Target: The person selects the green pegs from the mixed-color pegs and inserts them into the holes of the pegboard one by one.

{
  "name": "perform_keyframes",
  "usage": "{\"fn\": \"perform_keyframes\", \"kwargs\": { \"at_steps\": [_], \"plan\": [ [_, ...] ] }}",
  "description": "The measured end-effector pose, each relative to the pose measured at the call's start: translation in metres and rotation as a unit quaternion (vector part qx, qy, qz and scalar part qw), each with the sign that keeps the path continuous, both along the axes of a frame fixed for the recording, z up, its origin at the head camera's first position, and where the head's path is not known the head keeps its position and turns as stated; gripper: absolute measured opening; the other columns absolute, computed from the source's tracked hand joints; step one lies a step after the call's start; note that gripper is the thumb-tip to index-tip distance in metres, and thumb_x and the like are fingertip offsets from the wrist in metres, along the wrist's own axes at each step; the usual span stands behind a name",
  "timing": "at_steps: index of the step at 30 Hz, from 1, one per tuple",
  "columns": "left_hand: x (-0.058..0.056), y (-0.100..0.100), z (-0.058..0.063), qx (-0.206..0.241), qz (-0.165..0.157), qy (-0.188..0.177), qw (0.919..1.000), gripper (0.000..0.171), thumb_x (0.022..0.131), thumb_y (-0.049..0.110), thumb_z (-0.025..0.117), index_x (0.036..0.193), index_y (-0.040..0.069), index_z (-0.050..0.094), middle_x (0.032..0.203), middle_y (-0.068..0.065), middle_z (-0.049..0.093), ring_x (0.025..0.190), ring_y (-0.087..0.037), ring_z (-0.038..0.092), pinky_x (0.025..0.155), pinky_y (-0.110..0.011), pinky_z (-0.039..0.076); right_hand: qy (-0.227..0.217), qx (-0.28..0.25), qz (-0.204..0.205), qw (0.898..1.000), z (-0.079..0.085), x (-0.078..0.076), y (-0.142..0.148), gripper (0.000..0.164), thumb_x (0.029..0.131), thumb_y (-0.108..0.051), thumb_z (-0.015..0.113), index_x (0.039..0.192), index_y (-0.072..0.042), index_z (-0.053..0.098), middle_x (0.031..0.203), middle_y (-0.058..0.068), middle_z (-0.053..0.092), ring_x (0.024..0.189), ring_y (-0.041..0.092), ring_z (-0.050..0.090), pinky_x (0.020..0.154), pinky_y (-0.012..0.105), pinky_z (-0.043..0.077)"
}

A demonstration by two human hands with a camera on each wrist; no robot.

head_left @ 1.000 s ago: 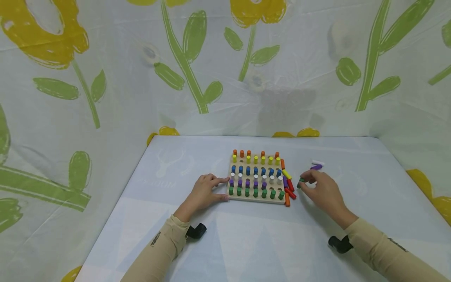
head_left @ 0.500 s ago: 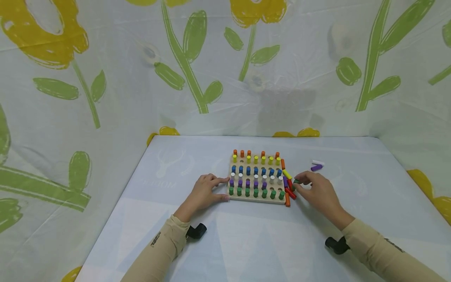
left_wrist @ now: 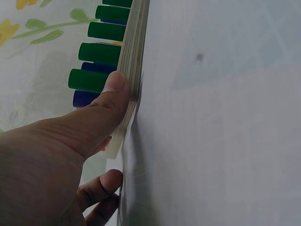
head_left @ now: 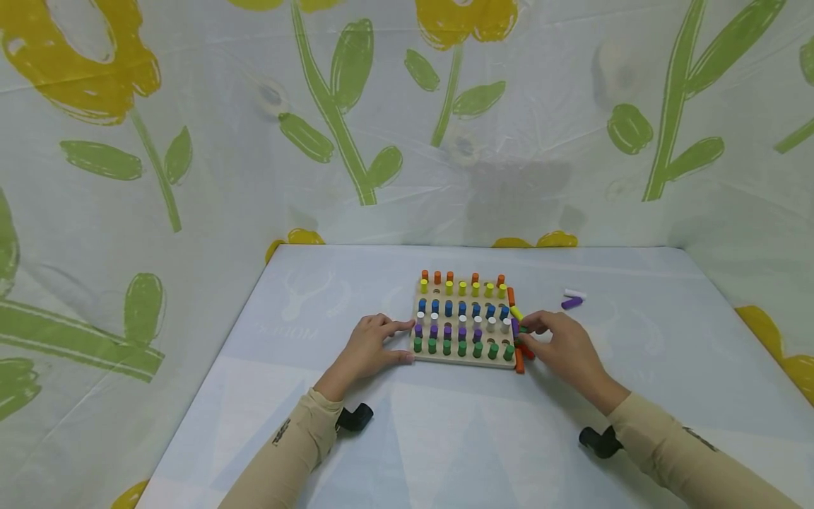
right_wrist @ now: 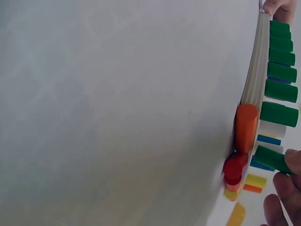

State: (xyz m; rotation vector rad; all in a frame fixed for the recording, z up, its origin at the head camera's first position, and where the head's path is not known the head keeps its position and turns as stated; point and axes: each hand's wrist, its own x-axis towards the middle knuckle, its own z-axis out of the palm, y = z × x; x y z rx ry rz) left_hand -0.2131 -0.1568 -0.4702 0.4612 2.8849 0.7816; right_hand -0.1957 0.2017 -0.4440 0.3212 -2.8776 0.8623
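Note:
A wooden pegboard [head_left: 463,362] lies mid-table with upright rows of orange, yellow, blue, white, purple and green pegs; some holes are bare. My left hand [head_left: 369,346] rests thumb and index finger against its left side; in the left wrist view the thumb [left_wrist: 106,99] touches the near corner. My right hand [head_left: 572,350] pinches a green peg [right_wrist: 270,157] between thumb and fingertips at the board's right edge. In the right wrist view this peg is tilted, near the green row's end peg [right_wrist: 279,114]. Its lower end is hidden in the head view.
Loose pegs lie along the board's right side: an orange peg [head_left: 520,361], a purple peg [head_left: 515,327], a yellow peg [head_left: 516,312] and red ones partly hidden by my right hand. Farther right lie a white peg [head_left: 575,293] and a purple peg [head_left: 571,302].
My right hand has moved left with the green peg, from beyond the loose pegs to the board's right edge. My left hand has stayed in place.

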Motion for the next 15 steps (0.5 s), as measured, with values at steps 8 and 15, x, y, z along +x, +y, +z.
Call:
{"fn": "perform_keyframes", "kwargs": {
  "at_steps": [8, 15],
  "plan": [
    [0.0010, 0.0004, 0.0012, 0.002, 0.001, 0.002, 1.0000, 0.070, 0.082, 0.048, 0.083, 0.145, 0.030, 0.059, 0.108, 0.001, 0.056, 0.119, -0.030, 0.046, 0.100, -0.046, 0.039, 0.021, 0.001, 0.031, 0.999, -0.0044, -0.0044, -0.0028, 0.026, 0.090, -0.019, 0.079, 0.112, -0.006, 0.073, 0.097, 0.004, 0.073, 0.094, 0.025, 0.061, 0.082, 0.044, 0.049],
    [0.0006, -0.0002, -0.0002, -0.001, 0.001, 0.005, 1.0000, 0.070, 0.081, 0.049, 0.083, 0.144, 0.030, 0.059, 0.106, 0.001, 0.056, 0.117, -0.029, 0.046, 0.099, -0.046, 0.040, 0.022, 0.003, 0.035, 0.999, -0.0061, -0.0051, -0.0053, 0.025, 0.089, -0.017, 0.081, 0.110, -0.007, 0.073, 0.095, 0.002, 0.074, 0.092, 0.025, 0.060, 0.078, 0.041, 0.048]
  ]
}}
